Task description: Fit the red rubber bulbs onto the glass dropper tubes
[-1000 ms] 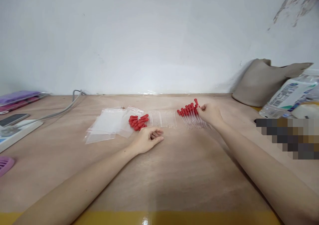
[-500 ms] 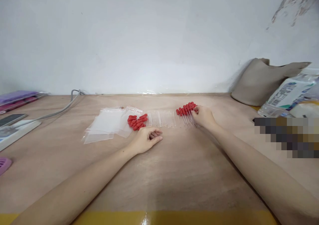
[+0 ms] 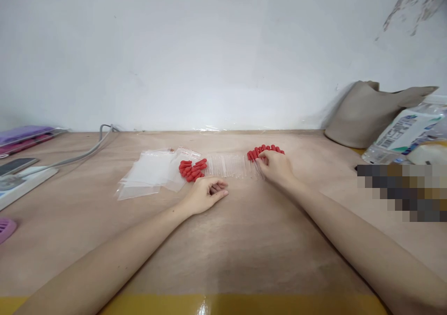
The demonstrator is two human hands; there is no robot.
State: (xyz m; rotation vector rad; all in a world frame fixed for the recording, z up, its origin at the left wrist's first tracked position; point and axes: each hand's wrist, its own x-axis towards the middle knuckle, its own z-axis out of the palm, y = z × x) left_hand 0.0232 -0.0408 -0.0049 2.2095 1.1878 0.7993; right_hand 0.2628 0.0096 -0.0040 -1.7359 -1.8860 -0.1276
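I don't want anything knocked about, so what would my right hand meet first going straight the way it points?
Your right hand would probably meet the red-topped droppers immediately ahead of it, then the clear tubes beyond; its height above them is hard to judge.

Around the right hand's (image 3: 277, 167) grip, the red caps (image 3: 257, 150) looked matt and rubbery, while the thin tubes (image 3: 226, 165) left of it were clear and smooth, whether glass or plastic unclear. Farther left of the grip, the bags (image 3: 153, 167) were glossy see-through film; beneath it, the tabletop (image 3: 223, 254) showed smooth, faintly shiny wood grain, and the bottle (image 3: 401, 130) rightward was glossy clear plastic.
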